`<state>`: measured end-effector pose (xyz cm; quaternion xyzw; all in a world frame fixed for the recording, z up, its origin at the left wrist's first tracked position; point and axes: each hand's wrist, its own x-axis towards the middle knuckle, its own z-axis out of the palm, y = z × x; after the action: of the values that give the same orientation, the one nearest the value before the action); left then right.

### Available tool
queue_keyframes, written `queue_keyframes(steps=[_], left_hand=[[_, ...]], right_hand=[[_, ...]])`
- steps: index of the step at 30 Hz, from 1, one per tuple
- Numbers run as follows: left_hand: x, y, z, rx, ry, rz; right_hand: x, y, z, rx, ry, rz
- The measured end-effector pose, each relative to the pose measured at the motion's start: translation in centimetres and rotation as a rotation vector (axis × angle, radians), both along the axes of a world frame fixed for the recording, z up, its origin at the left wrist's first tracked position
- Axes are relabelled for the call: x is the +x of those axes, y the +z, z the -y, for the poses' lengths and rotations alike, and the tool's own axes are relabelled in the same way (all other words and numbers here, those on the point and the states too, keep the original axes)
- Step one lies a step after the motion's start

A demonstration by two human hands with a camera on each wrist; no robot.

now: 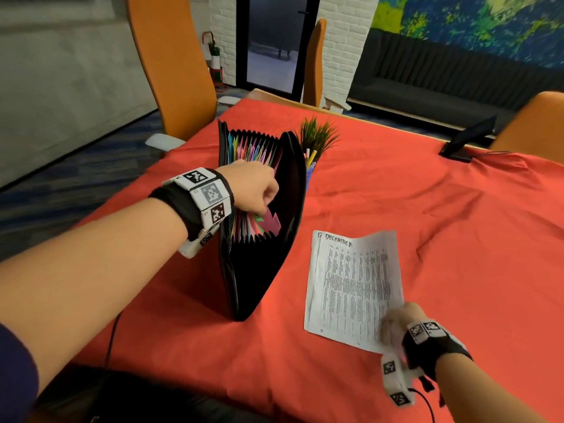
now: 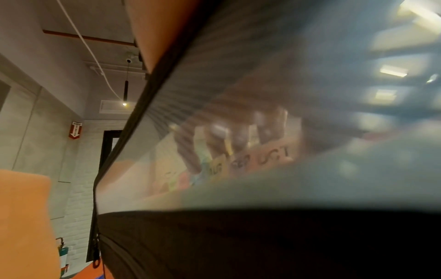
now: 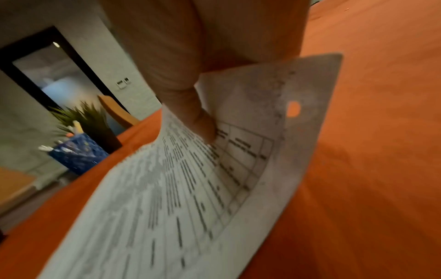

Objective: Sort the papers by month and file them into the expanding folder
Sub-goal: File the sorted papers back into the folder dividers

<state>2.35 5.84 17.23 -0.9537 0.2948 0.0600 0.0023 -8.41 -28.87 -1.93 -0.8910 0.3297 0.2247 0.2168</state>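
A black expanding folder [image 1: 262, 270] stands open on the red tablecloth, its coloured dividers [image 1: 256, 151] fanned out. My left hand [image 1: 259, 187] reaches into it from the left, fingers curled among the dividers. Through the folder's translucent wall [image 2: 238, 94] the left wrist view shows my fingertips [image 2: 238, 136] on tabs marked AUG, SEP and OCT. My right hand [image 1: 396, 325] pinches the near right corner of a printed sheet headed "December" [image 1: 354, 285], lifted off the cloth. The right wrist view shows my thumb [image 3: 200, 120] on top of that paper [image 3: 179, 188].
A small potted plant [image 1: 317, 138] and a blue cup of pens [image 1: 309, 169] stand just behind the folder. A dark tablet on a stand [image 1: 467, 138] sits at the far right edge. Orange chairs [image 1: 171, 65] ring the table. A cable [image 1: 111, 340] hangs at the near left.
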Motion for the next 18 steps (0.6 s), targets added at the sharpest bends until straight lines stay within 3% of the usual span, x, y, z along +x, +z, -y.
queue_keyframes(steps=[4, 7, 10, 14, 18], left_hand=[[0.1, 0.1, 0.1, 0.117, -0.075, 0.0], [-0.1, 0.2, 0.4, 0.334, -0.171, 0.021], [-0.4, 0.3, 0.8, 0.51, -0.219, -0.062], [-0.2, 0.4, 0.5, 0.472, -0.177, -0.218], [0.2, 0.4, 0.3, 0.379, -0.138, -0.247]], right_hand=[[1.0, 5.0, 0.4, -0.01, 0.047, 0.2], [1.7, 11.7, 0.3, 0.031, 0.071, 0.402], [2.7, 18.1, 0.8, 0.07, 0.038, 0.668], [2.9, 26.4, -0.8, 0.098, 0.12, 0.924], [4.1, 32.8, -3.3, 0.17, 0.23, 0.935]])
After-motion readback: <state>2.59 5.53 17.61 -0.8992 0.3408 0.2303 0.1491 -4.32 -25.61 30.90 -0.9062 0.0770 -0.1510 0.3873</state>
